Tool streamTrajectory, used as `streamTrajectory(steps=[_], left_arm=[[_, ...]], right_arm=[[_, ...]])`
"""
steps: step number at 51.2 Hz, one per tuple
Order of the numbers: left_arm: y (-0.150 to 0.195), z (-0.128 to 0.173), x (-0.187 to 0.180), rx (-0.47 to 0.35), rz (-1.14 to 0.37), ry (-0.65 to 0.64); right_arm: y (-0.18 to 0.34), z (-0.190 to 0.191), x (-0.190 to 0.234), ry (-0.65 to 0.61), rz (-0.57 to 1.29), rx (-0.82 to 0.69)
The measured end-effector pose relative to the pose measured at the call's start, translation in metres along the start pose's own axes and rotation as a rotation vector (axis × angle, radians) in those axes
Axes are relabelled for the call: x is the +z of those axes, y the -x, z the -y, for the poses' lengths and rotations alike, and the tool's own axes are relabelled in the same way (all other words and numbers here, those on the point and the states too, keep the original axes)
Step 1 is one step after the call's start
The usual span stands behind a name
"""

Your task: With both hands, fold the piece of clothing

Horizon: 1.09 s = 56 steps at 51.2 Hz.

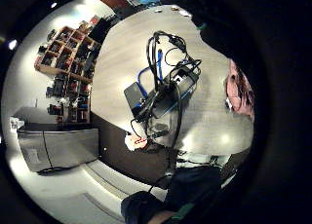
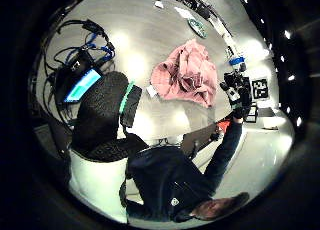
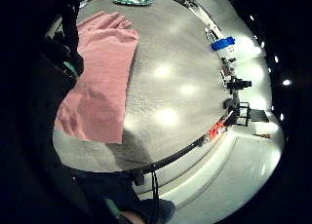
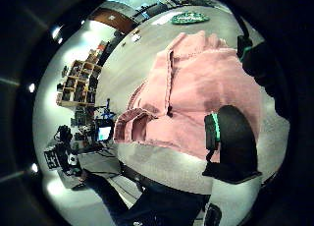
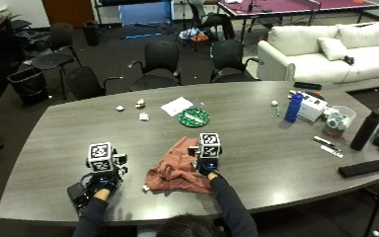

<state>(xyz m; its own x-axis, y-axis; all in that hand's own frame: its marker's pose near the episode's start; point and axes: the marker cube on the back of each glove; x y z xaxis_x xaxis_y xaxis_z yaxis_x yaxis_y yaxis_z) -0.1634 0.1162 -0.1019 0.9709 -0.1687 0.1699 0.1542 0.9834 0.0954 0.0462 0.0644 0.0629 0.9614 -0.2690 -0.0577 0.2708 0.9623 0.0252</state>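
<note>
The right hand [image 5: 207,167] rests on the right edge of the pink garment [image 5: 178,169], with the glove lying over the cloth; whether its fingers pinch the fabric or only lie on it cannot be told from any view. The left hand [image 5: 101,181] is well apart from the garment, over a dark device with cables [image 5: 79,191] near the left near edge of the table [image 5: 255,138]; whether its fingers are curled cannot be told either.

The garment lies crumpled on the table directly in front of the person, between the two hands but much nearer the right one. It is bunched in uneven folds, with a narrower part pointing toward the far side. The right thumb side palm view shows a seam and a rolled edge [image 4: 135,125] on the cloth close under that palm. A small white tag [image 5: 145,187] lies on the table just beside the garment's left near corner.

Beyond the garment, a round green disc [image 5: 194,117] and a white sheet of paper [image 5: 177,106] lie near the middle of the table. Three small pale objects [image 5: 139,103] sit to the left of the paper. Toward the right end stand a blue bottle [image 5: 294,107], a white box [image 5: 314,107] and a black bottle [image 5: 365,130]. A flat black case [image 5: 365,168] lies near the right near edge.
</note>
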Motion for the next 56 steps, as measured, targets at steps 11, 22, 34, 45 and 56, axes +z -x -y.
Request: streamTrajectory(steps=[11, 22, 34, 45, 56], left_arm=[[0.001, 0.001, -0.002, 0.003, 0.001, -0.011], [-0.002, -0.007, -0.011, 0.021, -0.013, 0.000], [0.000, 0.000, -0.005, -0.007, 0.005, 0.002], [-0.001, -0.006, -0.012, 0.013, -0.010, 0.016], [-0.003, -0.015, -0.023, 0.019, -0.018, 0.015]], right_arm=[[-0.008, 0.014, 0.019, 0.035, -0.025, 0.025], [-0.005, -0.001, -0.005, 0.014, -0.051, 0.051], [-0.004, -0.003, -0.008, 0.025, -0.042, 0.043], [-0.005, 0.002, -0.003, 0.022, -0.037, 0.037], [-0.005, 0.002, -0.012, -0.025, -0.029, 0.030]])
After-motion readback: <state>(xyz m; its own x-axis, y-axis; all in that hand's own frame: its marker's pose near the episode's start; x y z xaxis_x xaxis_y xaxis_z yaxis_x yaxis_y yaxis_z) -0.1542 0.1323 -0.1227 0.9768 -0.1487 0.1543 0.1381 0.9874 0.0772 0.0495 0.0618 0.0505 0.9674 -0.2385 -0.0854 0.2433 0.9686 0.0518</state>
